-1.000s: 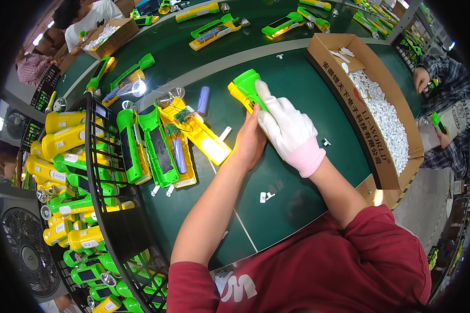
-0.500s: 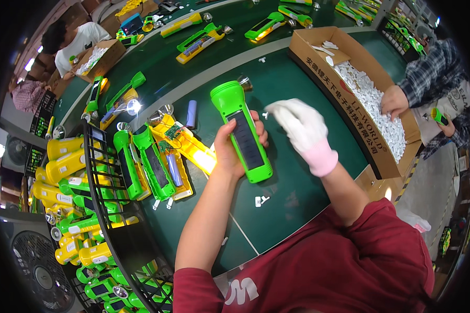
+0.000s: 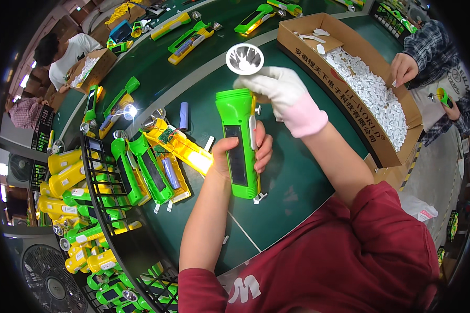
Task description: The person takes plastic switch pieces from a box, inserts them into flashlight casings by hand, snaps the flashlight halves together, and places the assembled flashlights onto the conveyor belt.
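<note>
My left hand grips a green flashlight body upright, thumb beside its dark solar panel and fingers round the far side, where a white switch piece shows. In its white glove with a pink cuff, my right hand reaches to the top of the body. Its fingers close under a shiny reflector just above the flashlight's wide end, bowl facing up. The fingertips are partly hidden behind the reflector and the flashlight head. Small white plastic parts lie by the body's lower end.
Opened flashlight shells and a yellow half with a circuit board lie left, beside a purple battery cell. A black rack holds many flashlights. Back right stands a cardboard box of white parts, where a co-worker's hand hovers.
My right hand has moved left to the flashlight head, and the reflector has risen from behind it. The flashlight has turned more upright. The co-worker's hand has lifted from the box.
</note>
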Action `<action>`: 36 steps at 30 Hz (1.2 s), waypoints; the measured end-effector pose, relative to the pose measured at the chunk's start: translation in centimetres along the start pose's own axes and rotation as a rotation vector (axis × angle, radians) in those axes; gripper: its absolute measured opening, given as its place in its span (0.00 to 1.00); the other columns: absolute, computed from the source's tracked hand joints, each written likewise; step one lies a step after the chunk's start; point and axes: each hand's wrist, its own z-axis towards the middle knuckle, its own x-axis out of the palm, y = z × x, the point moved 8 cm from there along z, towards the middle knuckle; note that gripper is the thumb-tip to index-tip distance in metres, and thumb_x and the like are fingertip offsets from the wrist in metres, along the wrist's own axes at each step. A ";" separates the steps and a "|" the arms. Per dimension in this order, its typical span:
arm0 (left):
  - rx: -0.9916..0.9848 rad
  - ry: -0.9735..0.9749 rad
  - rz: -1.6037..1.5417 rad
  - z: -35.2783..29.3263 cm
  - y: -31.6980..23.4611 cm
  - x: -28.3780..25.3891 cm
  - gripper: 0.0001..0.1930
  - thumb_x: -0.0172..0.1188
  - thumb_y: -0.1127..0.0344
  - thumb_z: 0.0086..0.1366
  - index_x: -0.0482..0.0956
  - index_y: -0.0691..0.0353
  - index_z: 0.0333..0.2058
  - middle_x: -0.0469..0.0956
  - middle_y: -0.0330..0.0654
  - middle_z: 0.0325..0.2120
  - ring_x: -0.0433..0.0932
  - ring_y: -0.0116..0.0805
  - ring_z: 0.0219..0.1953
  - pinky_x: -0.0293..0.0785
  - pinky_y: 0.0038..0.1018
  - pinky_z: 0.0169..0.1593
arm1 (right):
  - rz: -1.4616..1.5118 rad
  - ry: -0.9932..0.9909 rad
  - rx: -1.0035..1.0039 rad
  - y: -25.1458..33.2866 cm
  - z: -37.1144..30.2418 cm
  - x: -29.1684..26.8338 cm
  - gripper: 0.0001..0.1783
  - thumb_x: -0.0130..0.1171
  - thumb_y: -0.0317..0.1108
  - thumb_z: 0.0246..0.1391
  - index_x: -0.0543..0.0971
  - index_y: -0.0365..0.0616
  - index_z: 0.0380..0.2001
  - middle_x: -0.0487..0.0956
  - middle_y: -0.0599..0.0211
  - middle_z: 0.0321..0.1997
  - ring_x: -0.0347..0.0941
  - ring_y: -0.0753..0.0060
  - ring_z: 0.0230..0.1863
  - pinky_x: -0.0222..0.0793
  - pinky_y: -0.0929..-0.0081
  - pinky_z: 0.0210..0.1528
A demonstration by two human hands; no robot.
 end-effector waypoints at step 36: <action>0.377 -0.563 0.382 -1.3 -2.9 -4.8 0.29 0.50 0.44 0.60 0.64 0.61 0.50 0.73 0.43 0.41 0.73 0.35 0.44 0.69 0.33 0.50 | -0.119 -0.107 0.134 -5.2 -5.9 0.7 0.19 0.52 0.41 0.50 0.71 0.37 0.40 0.73 0.72 0.28 0.68 0.81 0.29 0.64 0.79 0.34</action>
